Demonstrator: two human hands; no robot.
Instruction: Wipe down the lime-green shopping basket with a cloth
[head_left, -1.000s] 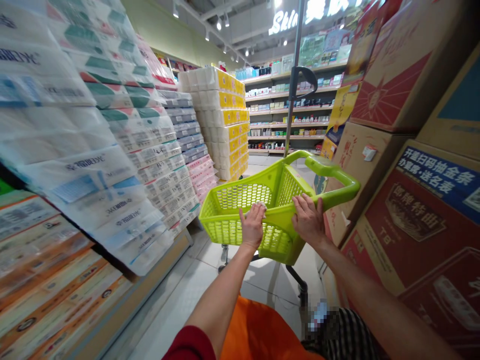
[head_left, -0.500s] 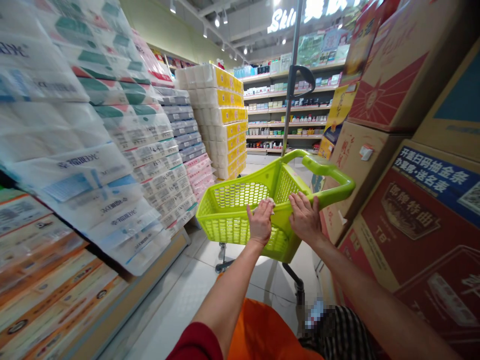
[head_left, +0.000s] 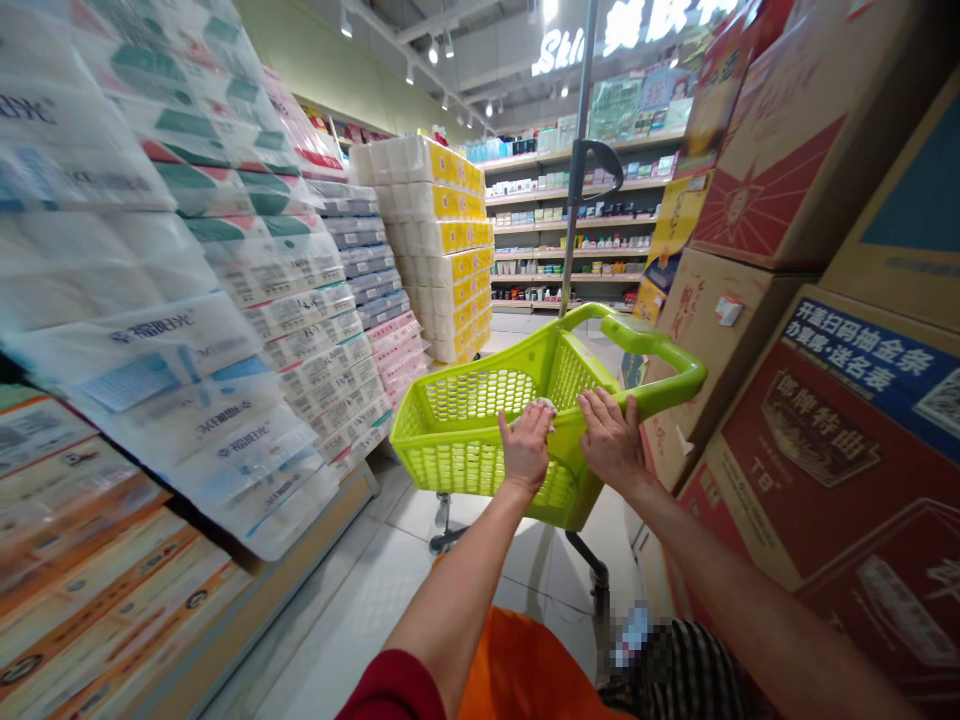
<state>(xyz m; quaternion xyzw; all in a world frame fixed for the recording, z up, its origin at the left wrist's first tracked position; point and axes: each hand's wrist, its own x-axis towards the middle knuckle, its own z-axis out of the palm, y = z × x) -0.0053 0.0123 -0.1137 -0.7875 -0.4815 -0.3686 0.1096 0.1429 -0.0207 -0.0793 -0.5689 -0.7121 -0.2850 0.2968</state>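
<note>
A lime-green plastic shopping cart (head_left: 457,455) stands sideways before me, its basket wall pierced with holes. My left hand (head_left: 526,448) presses a small white wipe (head_left: 551,405) onto the near rim of the basket. Most of the wipe is hidden under the fingers, so I cannot tell whether it is cloth or paper. Just to the right, my right hand (head_left: 611,440) grips the same rim near the handle (head_left: 667,388), fingers over the edge and thumb raised. No goods show in the visible part of the basket.
Stacked tissue packs (head_left: 217,400) line the left side, with toilet-roll packs (head_left: 442,250) farther back. Cardboard cartons (head_left: 825,440) are piled close on the right. A grey pole (head_left: 574,220) rises behind the cart. Shelves of small goods (head_left: 525,215) span the back.
My left hand has slid slightly right along the rim with the wipe, closer to my right hand. My right hand stays on the rim. The view has shifted a little.
</note>
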